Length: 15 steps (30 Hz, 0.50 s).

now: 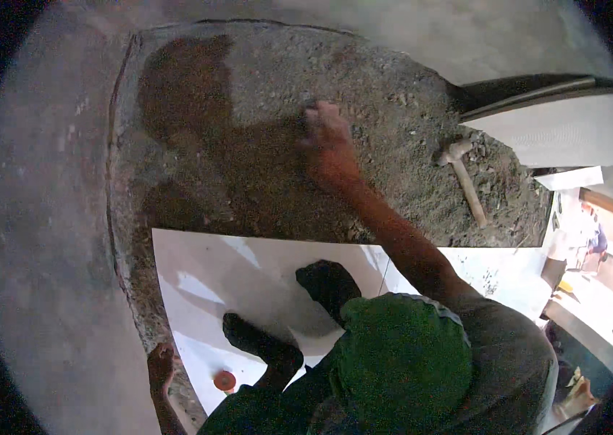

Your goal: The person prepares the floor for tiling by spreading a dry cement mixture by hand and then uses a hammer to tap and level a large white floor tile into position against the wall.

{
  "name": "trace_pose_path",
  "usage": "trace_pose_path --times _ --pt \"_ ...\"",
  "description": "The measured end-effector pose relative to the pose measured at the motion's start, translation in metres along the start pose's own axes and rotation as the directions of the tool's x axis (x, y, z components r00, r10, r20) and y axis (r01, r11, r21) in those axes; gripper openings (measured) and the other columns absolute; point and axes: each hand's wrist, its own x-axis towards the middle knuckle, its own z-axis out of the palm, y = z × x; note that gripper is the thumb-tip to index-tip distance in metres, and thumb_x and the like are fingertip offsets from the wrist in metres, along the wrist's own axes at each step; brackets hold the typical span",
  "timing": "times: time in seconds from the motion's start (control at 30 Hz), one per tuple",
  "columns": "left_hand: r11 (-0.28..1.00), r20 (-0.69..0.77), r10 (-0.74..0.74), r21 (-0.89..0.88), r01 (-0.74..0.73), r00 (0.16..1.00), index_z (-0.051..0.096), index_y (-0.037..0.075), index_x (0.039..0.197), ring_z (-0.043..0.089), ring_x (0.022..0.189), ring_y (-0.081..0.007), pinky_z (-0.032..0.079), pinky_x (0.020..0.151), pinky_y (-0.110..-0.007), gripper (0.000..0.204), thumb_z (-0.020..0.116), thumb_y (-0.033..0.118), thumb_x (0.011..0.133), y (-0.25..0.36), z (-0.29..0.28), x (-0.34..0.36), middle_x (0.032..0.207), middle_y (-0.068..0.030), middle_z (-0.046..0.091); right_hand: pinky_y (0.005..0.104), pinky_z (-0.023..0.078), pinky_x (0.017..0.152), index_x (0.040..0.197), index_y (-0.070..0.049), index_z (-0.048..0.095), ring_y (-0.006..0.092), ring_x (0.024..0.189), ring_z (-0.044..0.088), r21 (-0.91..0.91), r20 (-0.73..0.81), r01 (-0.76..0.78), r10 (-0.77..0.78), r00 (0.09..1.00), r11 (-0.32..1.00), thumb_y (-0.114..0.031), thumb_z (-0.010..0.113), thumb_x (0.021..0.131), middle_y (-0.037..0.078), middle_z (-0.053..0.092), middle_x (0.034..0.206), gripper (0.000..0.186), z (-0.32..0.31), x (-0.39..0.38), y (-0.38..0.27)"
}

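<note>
My right hand (pixel 330 134) reaches out over a rough bed of grey-brown mortar or gravel (pixel 386 109), fingers curled downward. A small dark bit shows at its fingertips, too blurred to name. My left hand (pixel 161 360) is low at the left, fingers curled in, by the narrow gravel strip at the edge of the bed. Whatever lies inside it is hidden. On the gravel to the right rests a mallet (pixel 469 181) with a pale handle. Large white tiles (pixel 198 261) border the near side of the gravel, with my dark-socked feet (pixel 327 284) on them.
A small round orange-red object (pixel 224 380) sits on the tile near my left foot. Smooth grey concrete (pixel 46 217) surrounds the bed at left and back. White panels (pixel 567 130) lean at the right. A round green cloth shape (pixel 408 362) covers the lower middle.
</note>
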Motion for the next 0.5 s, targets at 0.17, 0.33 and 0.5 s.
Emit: trace_pose_path --times 0.17,0.33,0.5 --pt "0.990 -0.124 0.136 -0.027 -0.140 0.983 0.066 0.001 0.125 0.065 0.060 -0.0175 0.052 0.053 -0.032 0.035 0.059 0.029 0.105 0.067 -0.031 0.011 0.093 -0.0140 0.071 0.0559 0.015 0.127 0.158 0.001 0.033 0.0427 0.156 0.021 0.004 0.128 0.180 -0.180 0.975 0.984 -0.036 0.054 0.105 0.024 0.024 0.168 0.068 0.026 0.047 0.005" --pt "0.985 -0.187 -0.026 -0.172 -0.006 0.982 0.064 0.001 0.130 0.071 0.075 -0.0176 0.053 0.054 -0.033 0.039 0.061 0.031 0.105 0.059 -0.049 -0.005 0.099 -0.0125 0.073 0.0545 0.013 0.129 0.160 0.000 0.031 0.0392 0.159 0.017 -0.232 -0.097 -0.271 0.255 0.962 0.934 -0.037 0.046 0.108 0.019 0.024 0.170 0.065 0.036 0.067 0.039" --pt "0.972 -0.045 0.034 -0.232 -0.043 0.998 0.062 0.000 0.135 0.072 0.084 -0.0185 0.058 0.060 -0.033 0.056 0.065 0.046 0.103 0.060 -0.040 -0.006 0.106 -0.0121 0.073 0.0585 0.012 0.128 0.160 -0.002 0.032 0.0447 0.158 0.015 0.121 -0.046 0.246 -0.242 0.969 0.962 -0.041 0.039 0.109 0.024 0.020 0.170 0.065 0.067 0.145 -0.036"
